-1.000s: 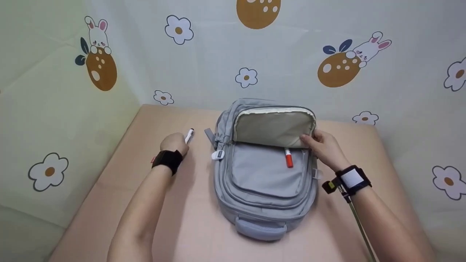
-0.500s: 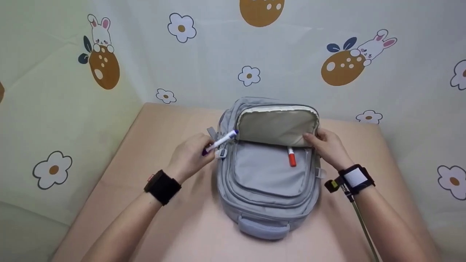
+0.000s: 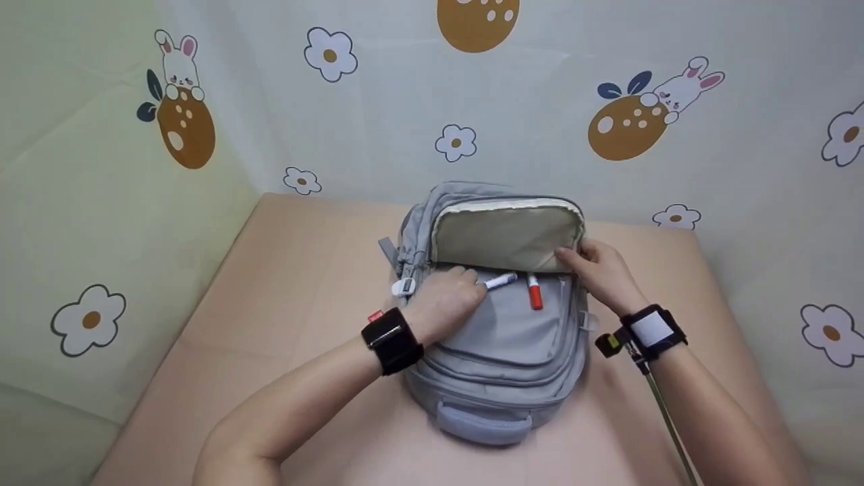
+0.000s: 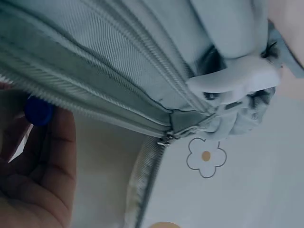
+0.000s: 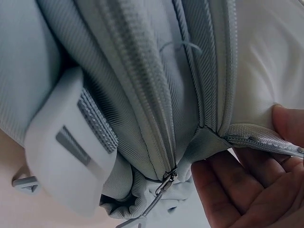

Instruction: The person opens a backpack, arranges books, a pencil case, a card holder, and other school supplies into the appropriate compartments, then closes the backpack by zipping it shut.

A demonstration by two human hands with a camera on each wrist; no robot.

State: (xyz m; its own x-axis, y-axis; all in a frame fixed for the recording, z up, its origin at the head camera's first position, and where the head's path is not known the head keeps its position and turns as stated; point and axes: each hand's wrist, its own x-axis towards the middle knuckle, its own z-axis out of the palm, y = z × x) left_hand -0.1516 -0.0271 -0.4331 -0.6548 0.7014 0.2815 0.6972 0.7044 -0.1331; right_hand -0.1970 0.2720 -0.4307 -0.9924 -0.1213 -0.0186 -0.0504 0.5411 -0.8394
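Observation:
A grey backpack (image 3: pixel 503 337) lies on the table with its handle toward me and its front pocket unzipped. The pocket's flap (image 3: pixel 506 236) is folded back, showing the beige lining. My right hand (image 3: pixel 607 273) pinches the flap's zippered edge (image 5: pixel 259 137) at the right, thumb on the lining. Over the pocket, my left hand (image 3: pixel 449 302) grips a white marker (image 3: pixel 501 281) pointing right; its blue end (image 4: pixel 39 111) shows among the fingers in the left wrist view. Beside it a red-capped marker (image 3: pixel 534 295) sticks out from the pocket's fold, its other end hidden.
The pinkish table (image 3: pixel 290 270) stretches around the backpack. A patterned curtain (image 3: pixel 378 108) hangs behind and at both sides. A cable (image 3: pixel 668 418) runs from the right wrist camera along the forearm. A white plastic buckle (image 5: pixel 71 147) sits on the backpack's side.
My left hand has carried the white marker from the table at the left, rightward over the backpack's side and onto the open pocket. The right hand keeps its hold on the flap.

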